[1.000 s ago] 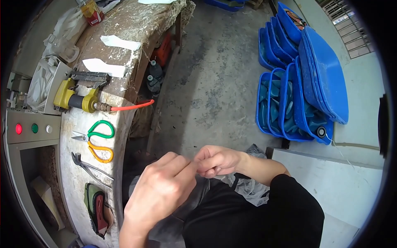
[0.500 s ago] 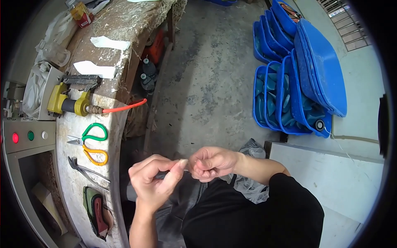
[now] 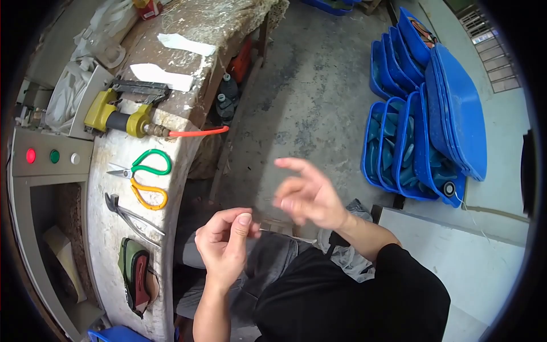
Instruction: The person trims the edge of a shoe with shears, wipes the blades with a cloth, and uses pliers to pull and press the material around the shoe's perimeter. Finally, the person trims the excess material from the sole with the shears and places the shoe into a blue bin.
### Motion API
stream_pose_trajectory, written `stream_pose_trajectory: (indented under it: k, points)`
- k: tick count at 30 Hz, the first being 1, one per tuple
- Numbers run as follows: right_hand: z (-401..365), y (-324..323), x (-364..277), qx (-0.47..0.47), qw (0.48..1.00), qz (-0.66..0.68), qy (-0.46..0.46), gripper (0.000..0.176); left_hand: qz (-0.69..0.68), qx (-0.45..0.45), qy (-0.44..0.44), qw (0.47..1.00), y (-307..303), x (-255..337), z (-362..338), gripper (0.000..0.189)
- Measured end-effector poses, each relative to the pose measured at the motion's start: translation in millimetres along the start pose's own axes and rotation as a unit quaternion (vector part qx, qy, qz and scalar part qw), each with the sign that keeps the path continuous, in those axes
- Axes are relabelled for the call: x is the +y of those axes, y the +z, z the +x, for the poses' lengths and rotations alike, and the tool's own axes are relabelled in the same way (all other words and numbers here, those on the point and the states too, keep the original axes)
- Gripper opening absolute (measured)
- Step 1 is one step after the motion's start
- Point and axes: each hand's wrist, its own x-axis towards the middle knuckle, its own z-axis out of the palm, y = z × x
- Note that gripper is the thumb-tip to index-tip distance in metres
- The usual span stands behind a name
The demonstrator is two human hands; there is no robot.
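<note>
Pliers [image 3: 121,211] on bench [image 3: 105,251] near left hand [image 3: 222,245], right hand [image 3: 312,200] farther off

Right hand [image 3: 310,199]: fingers blurred, outlines soft. Left hand [image 3: 221,246]: fingertips partly behind the thumb; anything pinched there too small to tell. Left forearm [image 3: 212,320] cut by bottom edge. Clear plastic bag [image 3: 350,263] partly hidden behind right forearm [image 3: 367,236]. Red box [image 3: 150,9] cropped at top; blue bin [image 3: 118,335], lower left, cropped at bottom. Orange object [image 3: 242,60] half-hidden under counter [image 3: 101,242], identity unclear. Rear bottle [image 3: 228,85] partly behind front bottle [image 3: 225,108].
</note>
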Motion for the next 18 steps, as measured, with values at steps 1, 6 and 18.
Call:
stream_pose_trajectory:
  k: [1,6,18]
  points:
    - [3,-5,0,0.038,0.994,-0.082,-0.056,0.007,0.001,0.006,0.002,1.0,-4,-3,0,0.006]
    - [24,47,3,0.095,0.969,-0.176,-0.142,0.005,0.218,0.091,0.23,0.944,-81,-6,-27,0.011]
    - [175,266,116,-0.259,0.648,-0.63,-0.341,0.018,0.571,0.247,0.135,0.772,-260,61,-110,0.059]
